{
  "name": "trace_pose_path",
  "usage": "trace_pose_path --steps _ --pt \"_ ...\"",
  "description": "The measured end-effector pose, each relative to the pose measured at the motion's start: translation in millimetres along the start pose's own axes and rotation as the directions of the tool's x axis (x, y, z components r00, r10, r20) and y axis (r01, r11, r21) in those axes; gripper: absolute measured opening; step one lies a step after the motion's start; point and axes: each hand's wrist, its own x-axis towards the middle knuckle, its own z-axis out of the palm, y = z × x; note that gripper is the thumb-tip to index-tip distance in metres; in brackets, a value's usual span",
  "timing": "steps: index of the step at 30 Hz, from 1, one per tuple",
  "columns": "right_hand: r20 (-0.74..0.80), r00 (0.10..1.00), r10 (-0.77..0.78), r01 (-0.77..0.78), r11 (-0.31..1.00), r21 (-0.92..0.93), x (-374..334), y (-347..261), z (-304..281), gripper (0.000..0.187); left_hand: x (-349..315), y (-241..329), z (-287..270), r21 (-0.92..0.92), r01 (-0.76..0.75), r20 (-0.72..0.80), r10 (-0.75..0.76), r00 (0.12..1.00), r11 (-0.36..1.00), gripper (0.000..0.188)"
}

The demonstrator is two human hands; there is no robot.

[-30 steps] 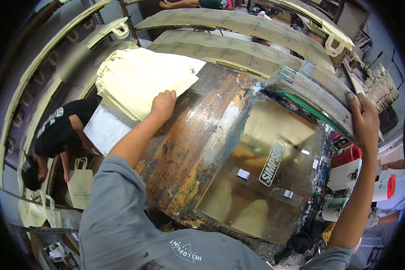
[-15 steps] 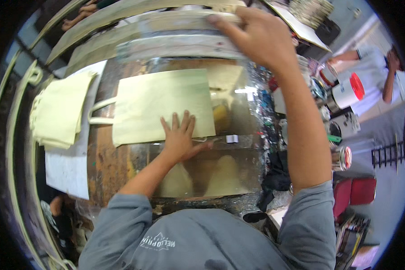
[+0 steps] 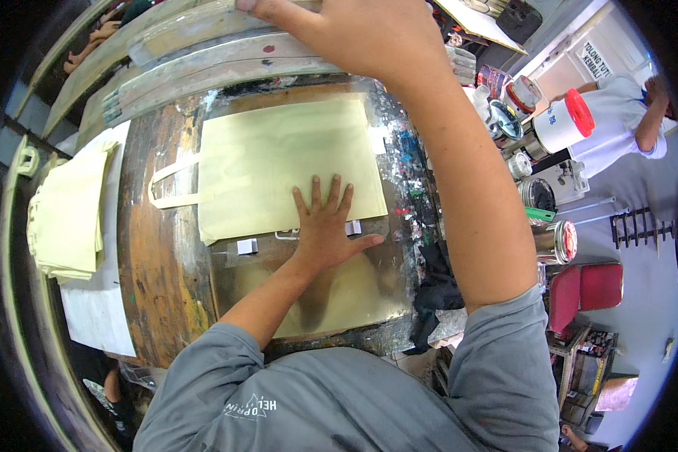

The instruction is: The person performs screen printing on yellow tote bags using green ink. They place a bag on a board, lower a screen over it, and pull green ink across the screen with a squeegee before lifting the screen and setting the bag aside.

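Bag [image 3: 271, 151] lying flat on the table [image 3: 158, 279], handle [image 3: 177, 202] to the left. Left hand [image 3: 326, 230]: fingers spread over its near edge, grasping nothing. Right hand [image 3: 377, 32]: at the frame [image 3: 218, 69] beyond; fingers partly out of view, grip cannot be told. The bag is probably light, limp and easily creased, best taken by handle or corners; the frame, likely stiff and heavier, by its edge.

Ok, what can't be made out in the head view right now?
Head view:
- Right hand: partly cut off by the top edge; its grip on the frame can't be told.
- Glossy panel: partly hidden under the pale bag.
- Bag's near edge: partly hidden by the left hand.
- Bag stack: lower bags covered by upper ones.
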Motion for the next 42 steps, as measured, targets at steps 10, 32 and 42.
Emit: trace_pose_path --steps 10,32,42 --pt "-0.022 0.999 -0.027 0.025 0.996 -0.090 -14.8 -1.7 15.0 0.077 -3.0 -74.0 -180.4 -0.836 0.422 0.113 -0.644 0.757 0.350 0.089" --pt "0.269 0.961 0.056 0.012 0.970 -0.243 -217.8 -18.4 132.5 0.043 -155.4 -124.3 -73.2 -0.496 0.364 -0.265 -0.537 0.801 0.788 0.119" --pt "0.337 0.941 0.009 0.072 0.971 -0.227 -48.6 96.1 233.2 0.047 -160.3 -122.8 -90.6 -0.113 0.534 -0.213 -0.545 0.811 0.838 0.122"
